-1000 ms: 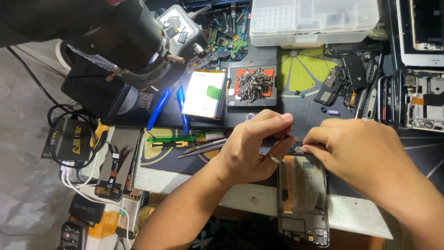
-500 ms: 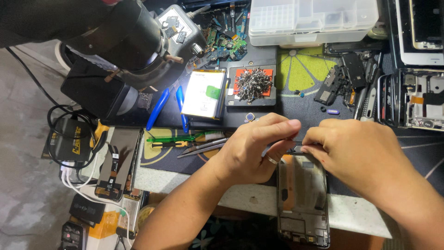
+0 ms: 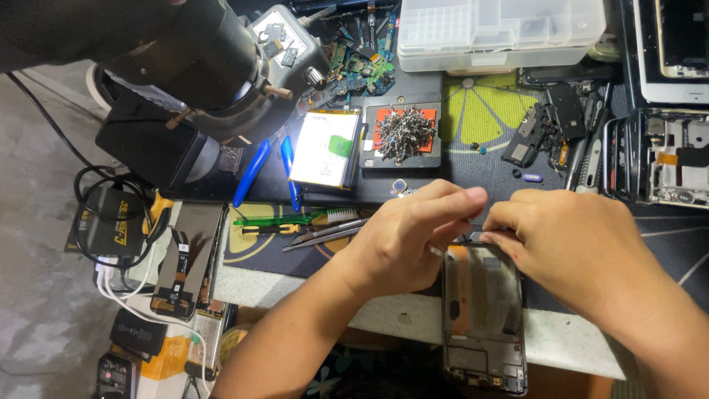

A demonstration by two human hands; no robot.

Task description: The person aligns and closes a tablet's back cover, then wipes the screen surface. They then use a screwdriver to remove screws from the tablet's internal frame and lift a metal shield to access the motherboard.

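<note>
An opened phone frame [image 3: 484, 325] with its back off lies lengthwise over the table's front edge. My left hand [image 3: 410, 236] reaches across from the left, its thumb and forefinger closed at the frame's top edge. My right hand [image 3: 580, 244] comes in from the right and pinches a small dark part [image 3: 473, 238] at that same top edge. The fingertips of both hands nearly touch there. What exactly sits between the left fingers is hidden.
A black microscope [image 3: 199, 66] looms at the top left. Behind the hands lie a white battery [image 3: 325, 148], a screw tray [image 3: 402, 133], blue-handled pliers [image 3: 258, 174], a green brush [image 3: 288, 218] and tweezers [image 3: 325, 235]. A clear organiser box [image 3: 502, 29] and other opened phones [image 3: 657, 155] stand right.
My left fingers have stretched further right to meet the right hand at the frame's top edge. The phone frame has stayed in place.
</note>
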